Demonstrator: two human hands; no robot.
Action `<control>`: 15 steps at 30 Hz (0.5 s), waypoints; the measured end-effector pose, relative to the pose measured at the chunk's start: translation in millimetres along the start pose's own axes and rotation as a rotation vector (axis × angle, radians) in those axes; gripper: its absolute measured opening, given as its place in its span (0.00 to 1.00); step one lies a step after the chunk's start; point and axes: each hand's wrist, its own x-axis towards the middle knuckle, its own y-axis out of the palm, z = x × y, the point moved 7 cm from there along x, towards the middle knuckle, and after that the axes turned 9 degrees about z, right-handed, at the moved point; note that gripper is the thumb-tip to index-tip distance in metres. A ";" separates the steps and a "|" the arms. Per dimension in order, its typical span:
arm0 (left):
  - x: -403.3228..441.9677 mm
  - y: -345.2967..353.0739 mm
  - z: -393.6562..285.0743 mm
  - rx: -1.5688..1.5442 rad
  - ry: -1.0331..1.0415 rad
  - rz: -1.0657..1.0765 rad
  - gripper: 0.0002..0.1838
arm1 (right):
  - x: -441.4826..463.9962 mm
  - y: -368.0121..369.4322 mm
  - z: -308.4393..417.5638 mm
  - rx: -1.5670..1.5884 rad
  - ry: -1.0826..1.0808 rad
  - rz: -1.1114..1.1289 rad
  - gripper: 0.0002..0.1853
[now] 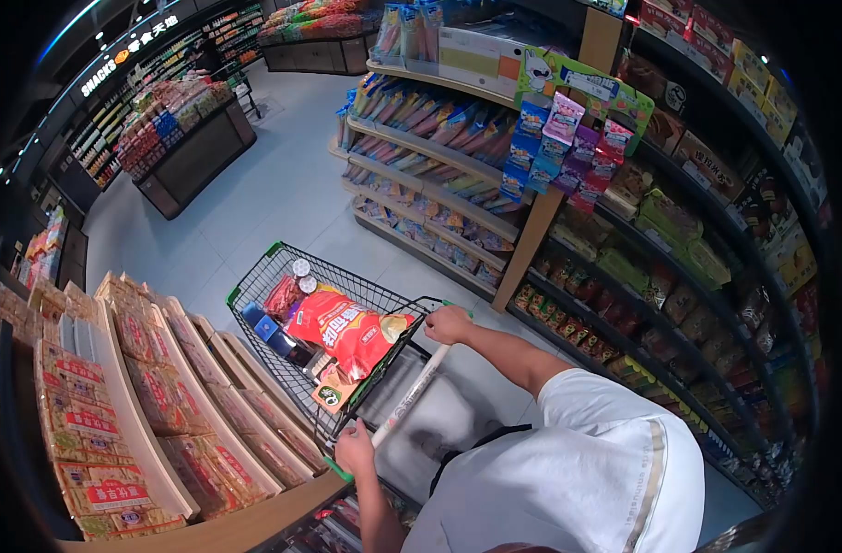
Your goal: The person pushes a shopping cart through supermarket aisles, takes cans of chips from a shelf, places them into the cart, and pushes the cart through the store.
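Both of my hands are closed on the shopping cart's pale handle [408, 396]. My left hand [355, 450] wraps its near end, beside a green corner piece. At the far end, my right hand [450, 325] grips next to the other green corner. In front of them is the black wire shopping cart [255, 266] with green trim. A big red snack bag [352, 334] lies on top of the goods inside it. Around the bag are a blue box [272, 335], a red package [283, 297], two white-lidded containers [304, 275] and an orange-brown package [330, 394].
Wooden shelves [192, 458] of packaged biscuits stand close on the left of the cart. A shelf end [430, 180] with bagged snacks and hanging packets [561, 134] stands to the right. Tiled floor [283, 166] runs ahead toward a snack island [195, 152].
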 end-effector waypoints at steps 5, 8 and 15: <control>-12.0 15.4 -3.3 0.022 -0.041 0.035 0.29 | -12.7 -5.1 -12.2 0.062 -0.083 -0.067 0.18; -14.2 25.7 2.2 0.029 -0.038 0.049 0.31 | -24.4 -5.4 -15.1 0.099 -0.078 -0.095 0.17; -33.4 50.3 -1.1 0.079 -0.052 0.087 0.35 | -40.0 -1.4 -41.0 0.187 -0.193 -0.168 0.18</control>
